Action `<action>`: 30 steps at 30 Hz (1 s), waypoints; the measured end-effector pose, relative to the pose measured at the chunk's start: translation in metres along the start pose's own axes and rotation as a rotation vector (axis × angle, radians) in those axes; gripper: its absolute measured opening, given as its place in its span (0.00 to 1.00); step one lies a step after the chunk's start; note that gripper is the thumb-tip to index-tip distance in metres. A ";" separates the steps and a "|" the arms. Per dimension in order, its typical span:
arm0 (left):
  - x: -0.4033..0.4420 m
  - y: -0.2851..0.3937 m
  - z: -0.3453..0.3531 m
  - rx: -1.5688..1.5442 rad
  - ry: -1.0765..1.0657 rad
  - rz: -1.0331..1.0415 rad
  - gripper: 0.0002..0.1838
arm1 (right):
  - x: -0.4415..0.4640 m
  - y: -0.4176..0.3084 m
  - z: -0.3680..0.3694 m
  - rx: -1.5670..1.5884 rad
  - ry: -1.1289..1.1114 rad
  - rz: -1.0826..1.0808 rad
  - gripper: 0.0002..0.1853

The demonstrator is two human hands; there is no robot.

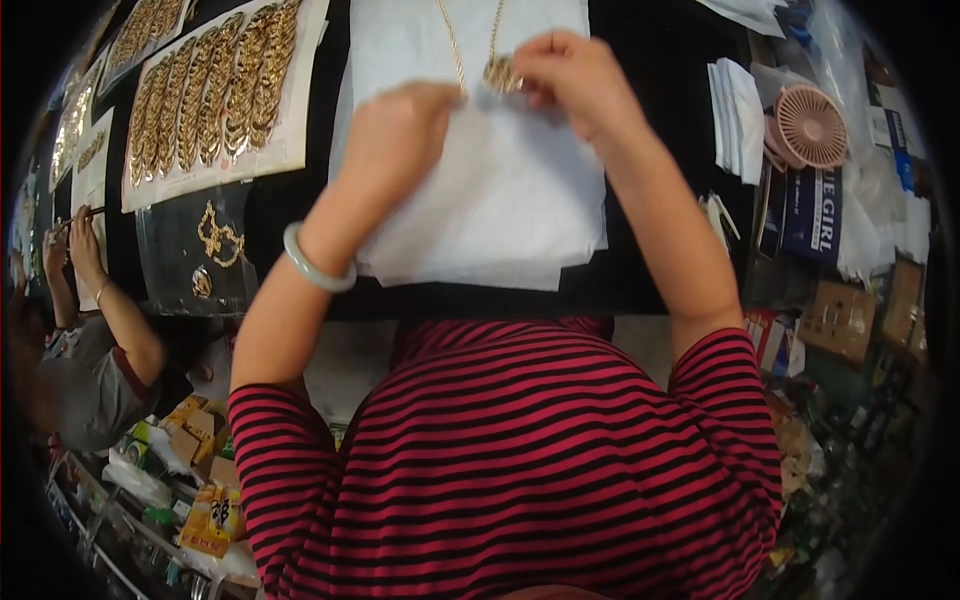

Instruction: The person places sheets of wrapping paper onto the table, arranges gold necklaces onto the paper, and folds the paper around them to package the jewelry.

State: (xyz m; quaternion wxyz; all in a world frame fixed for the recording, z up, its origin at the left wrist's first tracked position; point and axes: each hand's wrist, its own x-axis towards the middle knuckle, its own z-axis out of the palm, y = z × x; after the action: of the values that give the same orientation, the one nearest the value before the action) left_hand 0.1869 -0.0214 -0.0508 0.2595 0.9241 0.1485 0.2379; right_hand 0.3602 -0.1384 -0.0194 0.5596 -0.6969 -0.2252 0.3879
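Observation:
A gold chain necklace [452, 45] with a gold pendant [502, 76] lies over white paper sheets [470, 220] on the black table. My right hand [575, 80] is at the pendant's right side, fingertips pinched on its edge. At the lower end of the chain's left strand is my left hand [405, 130], blurred by motion, its fingers pointing toward the pendant; whether they hold anything is not clear. A pale bangle [305, 262] circles my left wrist.
Rows of gold chains [215, 90] lie on a paper board at left, with loose gold pieces [220, 240] below. At right are folded white sheets [737, 120] and a pink fan [810, 125]. A co-worker's hands [85, 240] are at far left.

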 end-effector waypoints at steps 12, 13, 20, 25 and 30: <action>-0.084 0.052 0.001 -0.028 0.017 0.108 0.15 | -0.101 0.049 0.007 -0.210 0.004 0.014 0.09; -0.083 0.049 0.003 -0.007 0.005 0.122 0.15 | -0.104 0.049 0.006 -0.189 -0.011 0.020 0.08; -0.104 0.073 0.000 0.019 -0.107 0.074 0.16 | -0.121 0.054 -0.002 -0.269 -0.094 0.085 0.09; -0.115 0.080 0.009 -0.001 -0.026 0.047 0.15 | -0.132 0.064 0.001 -0.552 -0.072 -0.151 0.10; -0.111 0.079 0.000 -0.046 -0.063 0.015 0.16 | -0.134 0.067 0.003 -0.697 -0.067 -0.317 0.09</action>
State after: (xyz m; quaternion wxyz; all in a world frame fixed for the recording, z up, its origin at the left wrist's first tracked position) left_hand 0.1053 -0.1308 -0.0474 0.2834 0.9261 0.1277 0.2138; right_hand 0.2696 -0.2556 -0.0450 0.3343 -0.7888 -0.4669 0.2191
